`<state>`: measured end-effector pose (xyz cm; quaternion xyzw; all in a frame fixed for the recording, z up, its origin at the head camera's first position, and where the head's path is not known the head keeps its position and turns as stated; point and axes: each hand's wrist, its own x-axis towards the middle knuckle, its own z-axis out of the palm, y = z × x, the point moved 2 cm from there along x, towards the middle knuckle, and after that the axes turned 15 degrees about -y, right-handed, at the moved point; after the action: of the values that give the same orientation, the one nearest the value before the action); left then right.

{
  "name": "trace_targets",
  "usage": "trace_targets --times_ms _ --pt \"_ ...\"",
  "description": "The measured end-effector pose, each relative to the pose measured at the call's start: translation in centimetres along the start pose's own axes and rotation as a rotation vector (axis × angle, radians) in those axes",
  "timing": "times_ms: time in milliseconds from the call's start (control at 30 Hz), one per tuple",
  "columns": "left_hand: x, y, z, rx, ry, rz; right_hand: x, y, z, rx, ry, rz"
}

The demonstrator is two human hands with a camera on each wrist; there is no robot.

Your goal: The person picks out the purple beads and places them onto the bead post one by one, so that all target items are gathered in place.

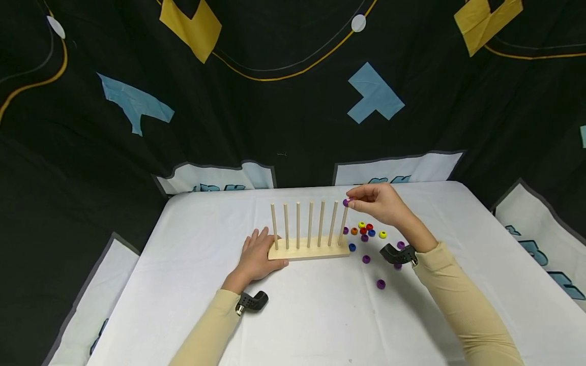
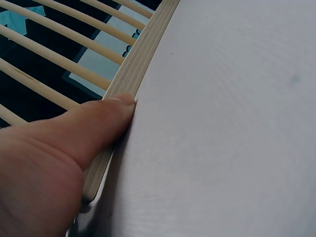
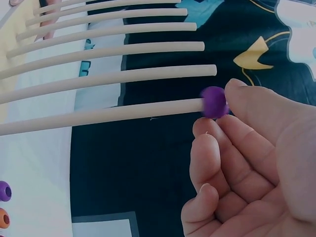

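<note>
At centre, our left hand [image 1: 258, 258] grips the base [image 1: 314, 252], likely steadying the peg [image 1: 343, 223] beneath the bead [image 3: 215, 102] our right hand [image 1: 377, 203] pinches.

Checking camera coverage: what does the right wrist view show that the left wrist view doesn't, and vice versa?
Right wrist only: the right hand pinching a purple bead at the tip of the end peg, and loose beads at the lower left.
Left wrist only: the thumb of the left hand against the long edge of the wooden base.
Both: pegs, part of the base, white tabletop and dark backdrop.
</note>
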<state>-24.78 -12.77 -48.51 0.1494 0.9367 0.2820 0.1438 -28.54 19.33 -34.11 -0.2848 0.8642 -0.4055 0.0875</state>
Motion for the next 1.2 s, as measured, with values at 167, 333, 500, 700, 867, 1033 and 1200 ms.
trace_targets --times_ms 167,333,500,700,867,1033,1200 --pt "0.0 0.0 0.0 0.0 0.005 -0.001 0.1 0.3 -0.1 -0.014 0.014 -0.013" --pt "0.0 -0.1 -0.1 0.004 0.007 0.004 0.2 0.3 -0.1 -0.01 0.011 -0.013" --pt "0.1 -0.2 -0.1 0.012 0.009 0.013 0.2 0.4 -0.1 -0.01 0.0 -0.006" --pt "0.1 -0.3 0.0 0.016 0.007 0.016 0.1 0.6 -0.1 -0.006 -0.005 0.006" --pt "0.2 -0.3 0.1 0.012 -0.001 0.01 -0.2 0.8 -0.2 -0.005 -0.007 0.017" --pt "0.2 -0.5 0.2 0.011 -0.004 0.003 -0.3 0.9 -0.1 -0.006 -0.009 0.024" --pt "0.3 -0.5 0.2 0.006 -0.004 0.003 -0.5 1.3 -0.1 -0.007 -0.003 0.026"
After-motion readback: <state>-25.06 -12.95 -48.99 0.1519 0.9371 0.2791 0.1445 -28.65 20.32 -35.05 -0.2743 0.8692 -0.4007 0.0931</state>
